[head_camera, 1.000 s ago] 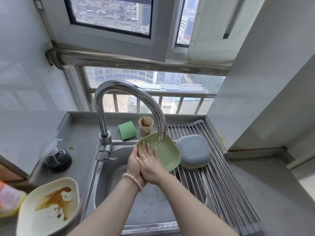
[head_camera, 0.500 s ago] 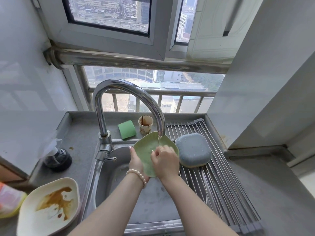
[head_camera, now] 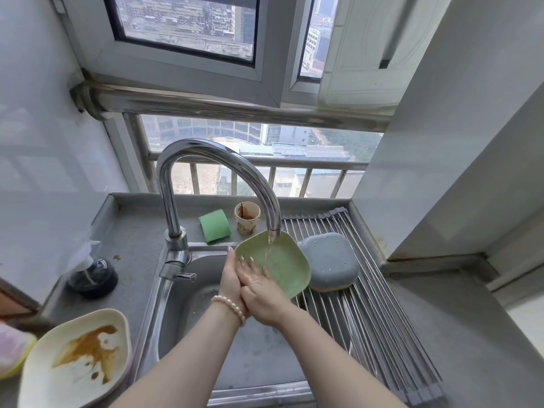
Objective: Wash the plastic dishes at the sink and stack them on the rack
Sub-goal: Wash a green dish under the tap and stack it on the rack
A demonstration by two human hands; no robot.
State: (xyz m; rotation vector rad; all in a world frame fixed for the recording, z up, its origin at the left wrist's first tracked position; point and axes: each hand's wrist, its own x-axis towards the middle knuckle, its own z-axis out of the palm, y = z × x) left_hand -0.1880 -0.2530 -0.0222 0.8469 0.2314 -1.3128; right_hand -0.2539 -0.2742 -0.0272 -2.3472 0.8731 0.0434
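while water runs from the faucet (head_camera: 217, 169) onto it, the green dish (head_camera: 282, 262) is held tilted under the spout over the sink (head_camera: 188, 293), probably so the rinse drains off. the left hand (head_camera: 231, 279) grips its near edge, thumb curled over the rim; the right hand (head_camera: 259, 290) lies on the inside with fingers straight, rubbing. just right of the faucet a grey dish (head_camera: 329, 265) rests upside down on the rack (head_camera: 382, 313), likely to drip. left of the faucet a stained cream dish (head_camera: 73, 360) waits on the steel counter (head_camera: 135, 237), beneath a window
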